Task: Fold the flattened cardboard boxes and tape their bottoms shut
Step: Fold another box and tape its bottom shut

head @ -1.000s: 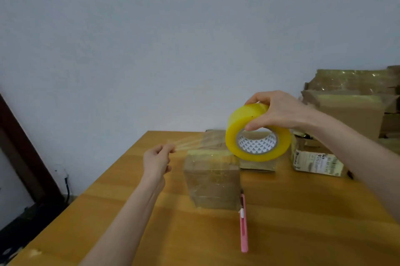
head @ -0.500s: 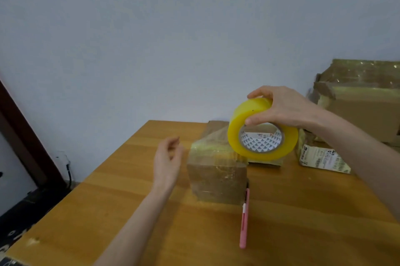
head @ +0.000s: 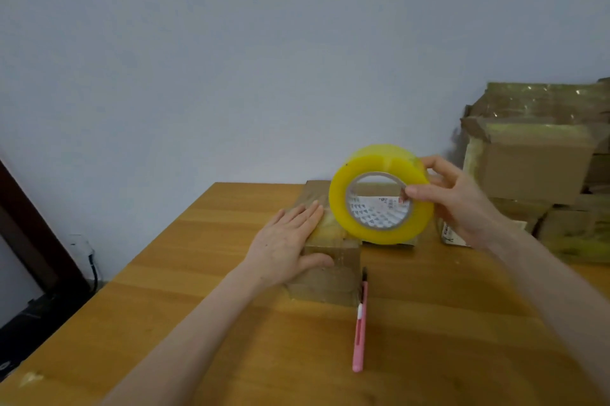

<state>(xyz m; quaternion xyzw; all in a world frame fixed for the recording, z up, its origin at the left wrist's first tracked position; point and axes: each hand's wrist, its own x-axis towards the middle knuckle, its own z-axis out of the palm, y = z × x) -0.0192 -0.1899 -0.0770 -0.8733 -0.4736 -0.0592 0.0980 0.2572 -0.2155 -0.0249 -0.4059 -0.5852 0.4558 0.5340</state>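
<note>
A small folded cardboard box (head: 333,277) covered in clear tape stands on the wooden table (head: 429,339). My left hand (head: 287,244) lies flat on the box's top left side, fingers straight, thumb against its front face. My right hand (head: 458,204) grips a big yellow tape roll (head: 379,194) just above and right of the box, thumb inside the core, fingers round the outside. The roll hides the box's far right part.
A pink utility knife (head: 359,329) lies on the table against the box's right front corner. Taped cardboard boxes (head: 541,158) are stacked at the right against the wall. More boxes sit behind the roll. The table's left edge drops to a dark floor.
My left hand let go of the stretched tape end and came down flat onto the box. My right hand turned the roll and shifted its grip, thumb now in the core.
</note>
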